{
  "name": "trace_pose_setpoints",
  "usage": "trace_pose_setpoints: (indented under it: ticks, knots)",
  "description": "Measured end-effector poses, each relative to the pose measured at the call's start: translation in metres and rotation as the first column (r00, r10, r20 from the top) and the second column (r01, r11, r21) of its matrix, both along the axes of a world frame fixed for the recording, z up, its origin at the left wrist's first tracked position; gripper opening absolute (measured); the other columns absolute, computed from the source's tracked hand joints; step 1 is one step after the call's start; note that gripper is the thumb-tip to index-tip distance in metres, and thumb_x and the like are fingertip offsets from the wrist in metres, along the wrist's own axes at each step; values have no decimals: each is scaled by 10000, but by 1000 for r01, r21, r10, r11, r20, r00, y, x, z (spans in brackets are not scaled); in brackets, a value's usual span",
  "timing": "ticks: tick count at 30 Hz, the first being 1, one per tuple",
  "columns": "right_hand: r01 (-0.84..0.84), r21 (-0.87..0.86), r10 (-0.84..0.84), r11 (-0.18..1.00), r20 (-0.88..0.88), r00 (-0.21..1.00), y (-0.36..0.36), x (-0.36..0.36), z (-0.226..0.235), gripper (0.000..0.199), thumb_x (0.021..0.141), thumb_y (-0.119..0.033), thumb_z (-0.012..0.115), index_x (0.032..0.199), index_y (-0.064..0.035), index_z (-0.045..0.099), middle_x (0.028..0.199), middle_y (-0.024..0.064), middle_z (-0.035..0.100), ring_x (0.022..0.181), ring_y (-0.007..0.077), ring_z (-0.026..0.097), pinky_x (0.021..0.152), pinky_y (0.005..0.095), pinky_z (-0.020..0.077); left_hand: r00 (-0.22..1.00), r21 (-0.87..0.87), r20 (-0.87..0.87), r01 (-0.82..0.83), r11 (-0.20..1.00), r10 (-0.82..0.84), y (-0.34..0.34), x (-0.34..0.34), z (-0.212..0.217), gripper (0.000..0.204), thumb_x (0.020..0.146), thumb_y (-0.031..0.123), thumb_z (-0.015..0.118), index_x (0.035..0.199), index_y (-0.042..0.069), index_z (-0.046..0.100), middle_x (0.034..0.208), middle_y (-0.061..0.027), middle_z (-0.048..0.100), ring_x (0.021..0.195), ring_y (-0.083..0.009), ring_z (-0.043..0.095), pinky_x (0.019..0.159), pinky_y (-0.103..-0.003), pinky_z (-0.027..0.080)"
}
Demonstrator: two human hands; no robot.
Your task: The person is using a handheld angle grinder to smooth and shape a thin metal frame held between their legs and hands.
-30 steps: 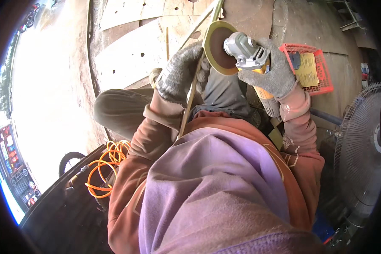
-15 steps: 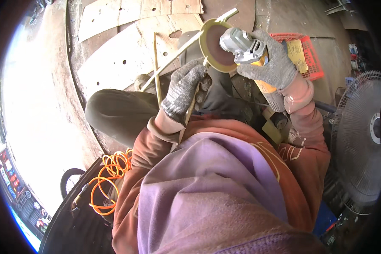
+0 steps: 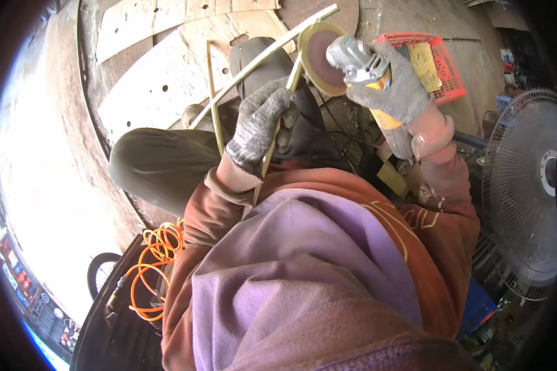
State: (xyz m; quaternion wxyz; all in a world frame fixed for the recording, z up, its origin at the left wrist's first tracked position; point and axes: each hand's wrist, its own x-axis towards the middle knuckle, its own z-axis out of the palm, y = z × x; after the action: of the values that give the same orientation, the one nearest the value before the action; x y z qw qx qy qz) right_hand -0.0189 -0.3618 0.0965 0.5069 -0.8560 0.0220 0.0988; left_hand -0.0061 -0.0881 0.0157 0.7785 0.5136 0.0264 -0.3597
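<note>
My left hand (image 3: 260, 123), in a grey knit glove, is closed round a slim metal bar (image 3: 294, 75). Its upper end lies close beside the left edge of the grinder's disc; I cannot tell whether they touch. My right hand (image 3: 405, 93), also gloved in grey, grips an angle grinder (image 3: 387, 120) with a yellow body and silver head. A large round disc (image 3: 320, 60), yellowish at the rim and brown inside, is fitted to it. A longer pale bar (image 3: 263, 62) slants across behind the left hand, crossing a thinner bar (image 3: 211, 80).
A red plastic basket (image 3: 449, 68) holding a yellow paper stands beyond my right hand. At the right is a large fan (image 3: 520, 191). Holed cardboard sheets (image 3: 161, 86) lie ahead on the floor. A coiled orange hose (image 3: 145, 263) sits at the lower left.
The whole view has shifted slightly. My left hand and its bar have drawn a little down and left, and the bar's upper end shows more. Both hands keep their hold.
</note>
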Motion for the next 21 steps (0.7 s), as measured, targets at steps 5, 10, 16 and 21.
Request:
trace_pose_setpoints:
  ticks: [5,10,16,21]
  knots:
    - [-58,-14,58,998,-22,998,-8,-1,-9,782,706,-323,934,1311,-9,550,1173,122,671,1098,216,645,967,359,510,998,38,-58,2,999,0,-5,0,4,314,1046,289,557,1225,36,609,699,-5,561,452,-82,469,407,-225,385]
    - [-20,-359,-9,933,-81,997,-25,20,4,923,648,-446,942,1349,-3,537,1225,182,673,1132,281,663,970,384,519,997,-28,-77,-21,999,19,-9,0,-6,340,1036,252,589,1298,37,626,708,-9,611,430,-77,473,383,-216,370]
    - [-183,-410,94,894,-228,969,-20,27,9,916,656,-420,944,1354,5,530,1229,176,671,1136,260,660,983,376,524,995,-11,-66,-72,997,71,-13,4,-22,325,1031,243,598,1274,29,626,717,-18,605,436,-83,468,387,-217,368]
    - [-78,-314,16,946,-196,981,-35,43,-14,863,674,-363,944,1333,22,539,1195,170,680,1114,241,661,968,356,523,992,-44,-74,-105,994,101,-17,3,-29,322,1023,249,619,1255,27,636,716,-16,602,445,-80,460,396,-221,371]
